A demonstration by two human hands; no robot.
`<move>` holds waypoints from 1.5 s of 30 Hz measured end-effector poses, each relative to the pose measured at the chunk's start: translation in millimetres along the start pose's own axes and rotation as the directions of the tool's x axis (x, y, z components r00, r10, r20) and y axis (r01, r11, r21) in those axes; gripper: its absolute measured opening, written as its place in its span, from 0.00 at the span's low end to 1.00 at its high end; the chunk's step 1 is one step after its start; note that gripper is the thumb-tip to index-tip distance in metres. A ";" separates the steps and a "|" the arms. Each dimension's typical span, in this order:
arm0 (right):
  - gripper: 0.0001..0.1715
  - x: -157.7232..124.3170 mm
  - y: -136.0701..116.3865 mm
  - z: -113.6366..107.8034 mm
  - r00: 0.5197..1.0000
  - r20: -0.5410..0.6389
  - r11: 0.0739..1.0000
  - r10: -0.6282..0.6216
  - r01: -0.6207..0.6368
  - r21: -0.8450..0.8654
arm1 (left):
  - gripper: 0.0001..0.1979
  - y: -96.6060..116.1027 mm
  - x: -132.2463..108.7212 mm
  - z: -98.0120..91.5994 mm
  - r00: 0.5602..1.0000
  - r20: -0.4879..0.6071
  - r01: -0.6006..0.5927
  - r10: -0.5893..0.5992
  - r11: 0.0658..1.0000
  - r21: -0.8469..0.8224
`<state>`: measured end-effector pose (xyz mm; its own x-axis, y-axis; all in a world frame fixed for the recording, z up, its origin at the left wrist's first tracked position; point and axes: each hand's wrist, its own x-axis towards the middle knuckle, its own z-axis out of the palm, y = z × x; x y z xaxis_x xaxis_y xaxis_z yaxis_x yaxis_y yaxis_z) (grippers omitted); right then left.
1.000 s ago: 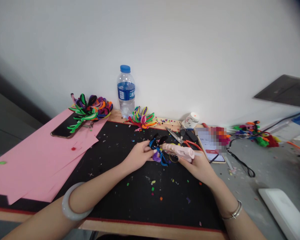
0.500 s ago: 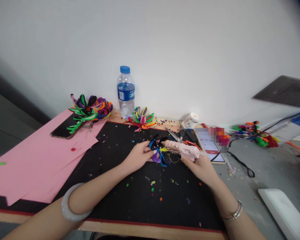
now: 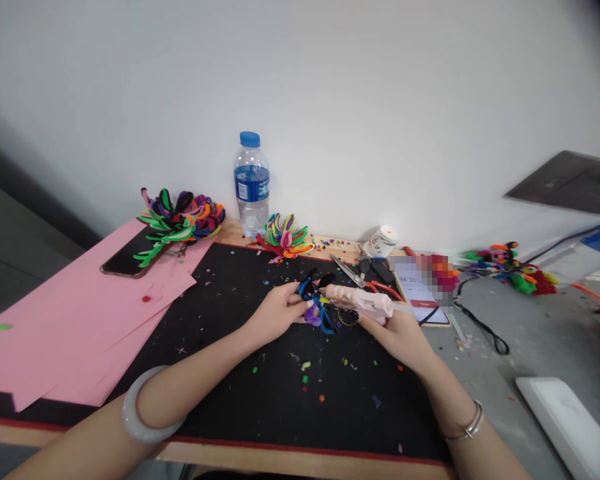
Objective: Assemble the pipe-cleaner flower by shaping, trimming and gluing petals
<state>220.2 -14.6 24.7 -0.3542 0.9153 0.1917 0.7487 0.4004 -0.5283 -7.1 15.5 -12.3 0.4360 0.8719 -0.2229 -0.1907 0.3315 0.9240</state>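
My left hand (image 3: 279,310) pinches a small pipe-cleaner flower (image 3: 318,301) of blue, black and purple loops over the black mat (image 3: 260,387). My right hand (image 3: 399,332) grips a pale pink glue gun (image 3: 361,299), whose nozzle points left and touches the flower's middle. Both hands are closed around what they hold. A pale bangle sits on my left wrist and thin bracelets on my right.
Pink paper sheets (image 3: 55,327) lie at the left with a dark phone (image 3: 125,261) and a pile of pipe-cleaner flowers (image 3: 183,220). A water bottle (image 3: 251,183) stands by the wall beside another flower (image 3: 283,235). Scissors (image 3: 363,275), a paper cup (image 3: 381,241) and a lit phone (image 3: 423,297) lie at the right.
The glue gun in my right hand has shifted slightly, its nozzle staying against the flower. My left hand has kept still.
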 end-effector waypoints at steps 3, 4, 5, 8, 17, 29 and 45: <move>0.13 0.1 0.0 0.3 0.999 0.033 0.999 0.003 -0.001 -0.037 | 0.13 -0.8 0.3 -0.5 1.000 0.007 -0.007 0.007 1.000 0.006; 0.13 0.0 0.1 0.2 0.999 0.041 0.999 0.001 0.001 -0.044 | 0.13 -0.9 0.4 -0.6 1.000 0.007 -0.008 0.008 1.000 0.014; 0.13 0.1 0.1 0.0 0.999 0.046 0.999 -0.002 0.004 -0.044 | 0.13 -0.9 0.4 -0.6 1.000 0.004 -0.008 0.008 1.000 0.023; 0.14 0.8 -0.6 -0.7 0.999 0.039 1.000 -0.009 0.010 -0.020 | 0.12 -0.7 0.2 -0.3 1.000 -0.013 -0.006 0.006 0.999 0.037; 0.13 2.5 -3.6 -0.8 1.000 -0.017 1.000 -0.005 0.005 -0.025 | 0.13 -1.1 0.6 -0.9 1.000 -0.001 -0.006 0.006 0.999 0.035; 0.14 1.6 -1.4 1.6 1.000 0.000 0.997 -0.024 0.024 -0.080 | 0.11 0.9 -0.5 1.3 1.000 0.009 0.004 -0.004 1.000 0.020; 0.16 1.9 -5.5 -4.2 0.998 -0.026 0.999 -0.054 0.054 0.001 | 0.12 -1.0 0.6 -0.9 0.999 -0.027 -0.018 0.018 1.000 -0.007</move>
<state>217.7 -14.9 31.5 -0.3791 0.8933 0.2416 0.7280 0.4491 -0.5181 -7.4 16.1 -13.6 0.4082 0.8873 -0.2148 -0.2045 0.3182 0.9257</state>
